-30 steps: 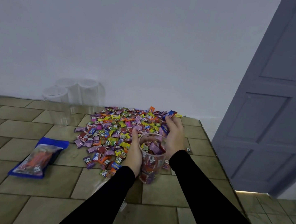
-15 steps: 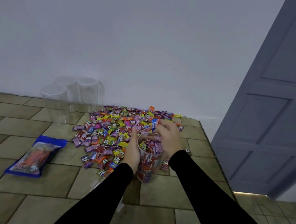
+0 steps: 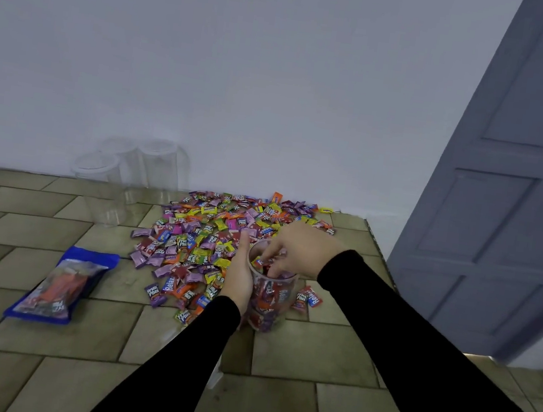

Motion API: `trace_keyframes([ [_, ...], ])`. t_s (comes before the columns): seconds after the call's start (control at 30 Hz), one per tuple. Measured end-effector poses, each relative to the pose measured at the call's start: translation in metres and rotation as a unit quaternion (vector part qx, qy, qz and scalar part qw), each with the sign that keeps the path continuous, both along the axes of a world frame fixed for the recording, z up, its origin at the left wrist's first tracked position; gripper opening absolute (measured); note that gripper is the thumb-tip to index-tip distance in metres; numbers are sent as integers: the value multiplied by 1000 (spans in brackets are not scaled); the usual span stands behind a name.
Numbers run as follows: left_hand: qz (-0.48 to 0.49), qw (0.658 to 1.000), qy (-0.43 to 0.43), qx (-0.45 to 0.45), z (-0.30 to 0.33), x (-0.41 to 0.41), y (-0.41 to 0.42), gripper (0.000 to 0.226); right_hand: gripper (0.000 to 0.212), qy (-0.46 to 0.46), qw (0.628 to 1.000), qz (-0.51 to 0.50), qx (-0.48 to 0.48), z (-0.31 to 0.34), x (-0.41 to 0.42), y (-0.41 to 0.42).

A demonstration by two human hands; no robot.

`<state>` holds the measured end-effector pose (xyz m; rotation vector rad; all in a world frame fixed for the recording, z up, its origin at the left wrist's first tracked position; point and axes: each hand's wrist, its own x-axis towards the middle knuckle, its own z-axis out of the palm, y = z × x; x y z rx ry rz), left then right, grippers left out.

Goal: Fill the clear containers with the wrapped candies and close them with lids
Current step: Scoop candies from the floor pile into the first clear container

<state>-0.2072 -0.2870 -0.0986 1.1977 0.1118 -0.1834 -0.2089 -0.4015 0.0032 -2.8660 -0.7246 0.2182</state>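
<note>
Tile-patterned table [image 3: 39, 331] meets white wall [image 3: 247, 64], grey door [image 3: 512, 203] rightward.

A: Where is the left hand [image 3: 240, 279]?
B: Its grip is round the side of the clear container [image 3: 269, 304], which stands upright on the tiled bench [image 3: 313, 353], partly filled with wrapped candies.
A: And the right hand [image 3: 298, 254]?
B: Just right of that grip, over the container's mouth, its fingertips [image 3: 267, 263] curled down inside among the candies.
A: What lies beyond the grip?
B: The candy pile [image 3: 218, 233]. Farther left stand three empty containers [image 3: 128, 183]; a blue packet [image 3: 62, 285] lies well left.
</note>
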Motion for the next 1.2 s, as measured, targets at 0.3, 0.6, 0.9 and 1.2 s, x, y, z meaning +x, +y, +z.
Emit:
trace_keyframes([
  [0.3,-13,1000,0,28,5,-3,1,65,13,15,999,10,-50,-12,9,16],
  [0.6,-1,980,-87,182,33,9,22,30,21,-63,991,-46,105,22,4,-25],
  [0.9,-59,899,-145,410,104,30,-40,28,21,-45,984,-171,31,-18,42,-91],
  [1.2,-117,723,-162,661,111,83,-122,29,25,2,973,-225,59,-47,90,-146],
])
